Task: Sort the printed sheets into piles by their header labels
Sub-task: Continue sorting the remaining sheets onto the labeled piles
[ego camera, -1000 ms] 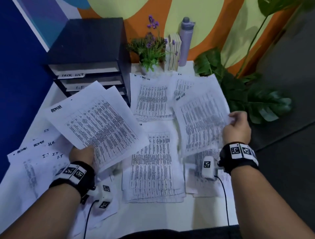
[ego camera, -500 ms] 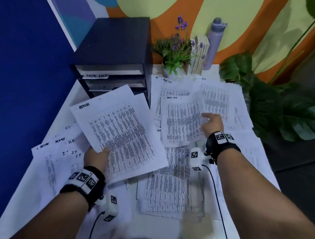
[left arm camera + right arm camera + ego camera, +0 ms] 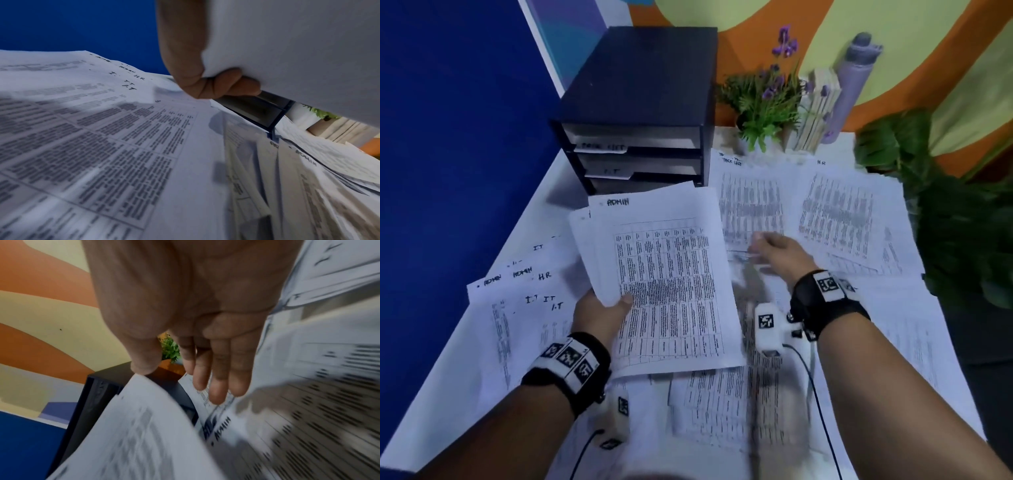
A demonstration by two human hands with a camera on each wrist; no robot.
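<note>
Over the paper-strewn table [image 3: 565, 178] we hold a small stack of printed sheets [image 3: 664, 274] in our left hand [image 3: 599, 318], thumb on top and fingers curled beneath the lower left edge, the top page headed ADMIN. From the left wrist view our fingers [image 3: 230, 84] are pinching the underside of that stack, which is lifted clear of the sheets below. Our right hand [image 3: 780, 253] is out over the middle of the table, just right of the held stack, and it's blurred in the head view. The right wrist view shows its fingers [image 3: 218, 369] straight and relaxed, the thumb tip close to the edge of a curved page; we can't tell whether it touches, and the hand grips nothing that we can see.

At far left lies a fanned spread of sheets [image 3: 524, 308] with handwritten headers reading ADMIN, HR and IT. Behind our right hand sits a pile headed TASK LIST [image 3: 750, 205], and beside it to the right, a pile marked HR [image 3: 839, 212]. More sheets lie under our forearms, too blurred to read.

At the back stands a dark drawer unit [image 3: 640, 89] with labelled trays, then a small purple-flowered plant [image 3: 767, 99], a row of books [image 3: 815, 113] and a lilac bottle [image 3: 852, 82]. Large green leaves [image 3: 955, 219] crowd the right edge.
</note>
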